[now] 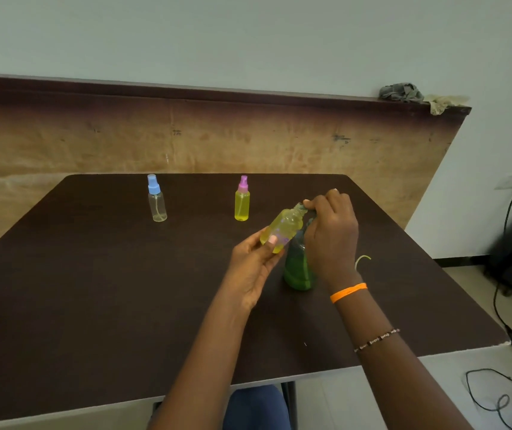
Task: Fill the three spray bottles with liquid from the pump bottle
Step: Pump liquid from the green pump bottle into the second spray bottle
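Spray bottles: pink-capped one (242,202) looks full, blue-capped one (157,202) empty; left fingers (271,240) grip a capless third (282,229), nearly full, right fingers (312,203) pinching at its neck.

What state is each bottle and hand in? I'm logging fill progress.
blue-capped spray bottle: upright, capped, looks empty
pink-capped spray bottle: upright, capped, full of yellow liquid
uncapped spray bottle: tilted, holds yellow liquid
pump bottle: upright, green liquid
left hand: grips uncapped bottle
right hand: pinches at its neck

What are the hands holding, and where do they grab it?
The left hand holds the uncapped yellow spray bottle by its lower body, tilted. The right hand pinches something at its neck; what exactly cannot be told.
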### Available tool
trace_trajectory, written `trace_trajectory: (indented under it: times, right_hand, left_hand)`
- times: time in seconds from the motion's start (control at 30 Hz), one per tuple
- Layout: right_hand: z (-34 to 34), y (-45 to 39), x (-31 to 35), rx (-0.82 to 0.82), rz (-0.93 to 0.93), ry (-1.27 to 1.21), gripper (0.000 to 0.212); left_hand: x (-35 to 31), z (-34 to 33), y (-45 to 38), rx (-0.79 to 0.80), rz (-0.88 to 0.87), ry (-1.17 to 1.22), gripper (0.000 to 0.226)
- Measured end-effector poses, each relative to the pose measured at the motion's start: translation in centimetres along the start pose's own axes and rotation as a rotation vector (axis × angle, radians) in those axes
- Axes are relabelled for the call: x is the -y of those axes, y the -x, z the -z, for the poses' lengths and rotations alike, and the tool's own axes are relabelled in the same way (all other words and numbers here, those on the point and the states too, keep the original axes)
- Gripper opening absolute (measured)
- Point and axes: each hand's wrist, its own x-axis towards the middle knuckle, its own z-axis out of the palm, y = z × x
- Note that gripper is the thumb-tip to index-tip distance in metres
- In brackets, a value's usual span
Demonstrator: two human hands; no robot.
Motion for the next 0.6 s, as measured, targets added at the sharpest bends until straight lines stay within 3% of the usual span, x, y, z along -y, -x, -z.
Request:
trace_trajectory:
  times: [0.13,0.33,0.6]
  right_hand:
    - [-0.5,1.1,0.1,-0.078,0.039,0.04,0.026]
    - [0.0,-0.7,-0.1,-0.02,0.05,0.103,0.031]
    - [-0.8,1.4,-0.1,-0.119,0.025,0.098,0.033]
  left_hand:
    - [0.1,0.2,0.3,-0.005,0.006,-0.006,0.033]
    - [-0.4,0.0,0.4,-0.013,0.018,0.033,0.037]
    - [-0.2,0.0,0.5,-0.018,0.034,0.023,0.032]
